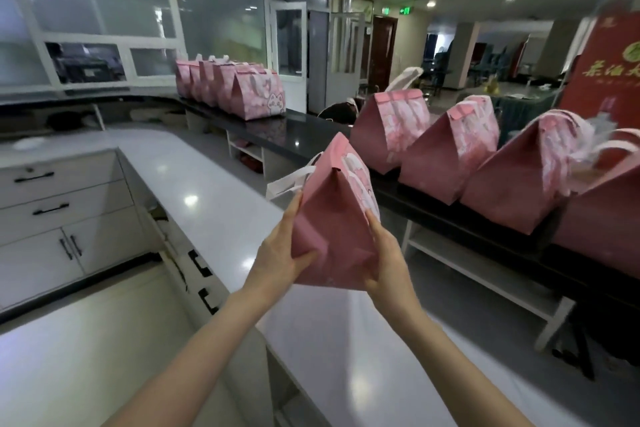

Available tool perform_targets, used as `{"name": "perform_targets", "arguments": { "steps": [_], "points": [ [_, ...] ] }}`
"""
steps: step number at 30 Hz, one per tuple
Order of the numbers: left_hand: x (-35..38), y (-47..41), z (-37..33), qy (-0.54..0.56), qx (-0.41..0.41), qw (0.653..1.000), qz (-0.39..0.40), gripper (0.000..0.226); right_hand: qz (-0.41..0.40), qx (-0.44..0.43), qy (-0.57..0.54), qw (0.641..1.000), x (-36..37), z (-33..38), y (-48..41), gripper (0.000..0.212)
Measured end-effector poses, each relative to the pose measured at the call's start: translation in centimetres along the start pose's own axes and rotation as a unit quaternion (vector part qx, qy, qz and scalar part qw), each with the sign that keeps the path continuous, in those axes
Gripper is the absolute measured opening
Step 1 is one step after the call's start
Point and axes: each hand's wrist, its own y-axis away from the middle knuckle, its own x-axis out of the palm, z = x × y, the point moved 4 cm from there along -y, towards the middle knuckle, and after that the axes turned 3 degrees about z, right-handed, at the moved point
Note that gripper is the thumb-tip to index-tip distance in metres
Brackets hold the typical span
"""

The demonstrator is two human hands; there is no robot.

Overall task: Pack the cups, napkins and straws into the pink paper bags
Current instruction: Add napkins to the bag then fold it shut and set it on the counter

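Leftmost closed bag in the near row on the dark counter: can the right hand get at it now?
Likely not yet: the right hand and left hand both grip the held pink bag. The gap to that closed bag looks clear otherwise.

White counter beside white drawers (black handles), dark raised ledge, red banner behind

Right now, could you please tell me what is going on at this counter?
A person holds one closed pink paper bag above the white counter, the left hand gripping its left side and the right hand its right. More closed pink bags stand in a row on the dark ledge to the right, another group farther back. No cups, napkins or straws show.
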Motion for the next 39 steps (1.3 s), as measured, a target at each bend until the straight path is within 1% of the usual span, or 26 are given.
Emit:
{"name": "perform_targets", "arguments": {
  "steps": [2,7,11,15,21,24,28,36,39],
  "points": [
    [-2.5,-3.0,1.6,-0.001,0.021,1.0,0.011,0.11,-0.014,-0.001,-0.008,1.0,1.9,1.1,-3.1,0.112],
    [-7.4,-9.8,5.0,0.011,0.062,0.995,0.072,0.112,-0.053,-0.002,0.006,0.999,6.0,3.3,-10.2,0.114],
    [-9.4,-14.6,7.9,0.008,0.069,0.994,0.08,0.116,-0.057,0.004,0.013,0.998,8.4,4.4,-14.7,0.103],
    [-9.9,-19.0,10.6,0.018,0.073,0.994,0.077,0.116,-0.064,-0.001,0.005,0.998,10.3,3.9,-19.0,0.102],
    [-8.3,-26.6,14.3,0.026,0.081,0.993,0.082,0.113,-0.107,0.003,0.008,0.994,12.2,0.5,-26.2,0.104],
    [-7.1,-31.0,15.8,0.013,0.087,0.993,0.078,0.114,-0.129,0.011,0.022,0.991,12.8,-1.3,-29.9,0.102],
    [-5.3,-36.2,17.8,0.026,0.1,0.991,0.089,0.111,-0.153,0.019,0.036,0.987,13.6,-3.3,-34.1,0.098],
    [-1.1,-44.0,23.0,0.05,0.115,0.983,0.137,0.109,-0.177,0.082,0.078,0.978,16.1,-8.0,-40.4,0.093],
    [0.6,-47.0,24.6,0.064,0.134,0.977,0.152,0.11,-0.197,0.101,0.105,0.969,16.6,-9.3,-42.4,0.096]
  ]
}}
